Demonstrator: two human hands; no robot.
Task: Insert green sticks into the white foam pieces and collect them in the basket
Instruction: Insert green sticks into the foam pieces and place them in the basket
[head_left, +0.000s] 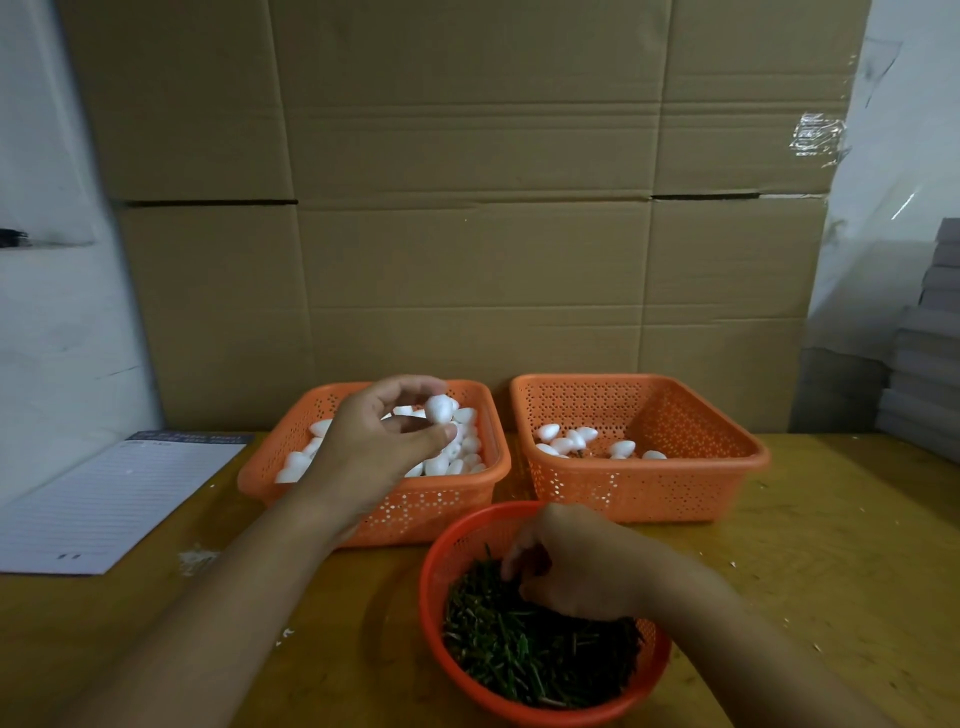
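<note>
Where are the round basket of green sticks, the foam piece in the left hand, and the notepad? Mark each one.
round basket (441, 551): head view, bare far-left rim.
foam piece (439, 407): head view, middle of its white body.
left hand (374, 441): head view, back of hand.
notepad (114, 499): head view, middle of the lined page.

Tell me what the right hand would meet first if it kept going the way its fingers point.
The right hand points down into the round red basket, so it would likely meet the pile of green sticks first; its fingers already seem among them, though depth is unclear.

Head-worn view, facing forward and down, close over table
</note>
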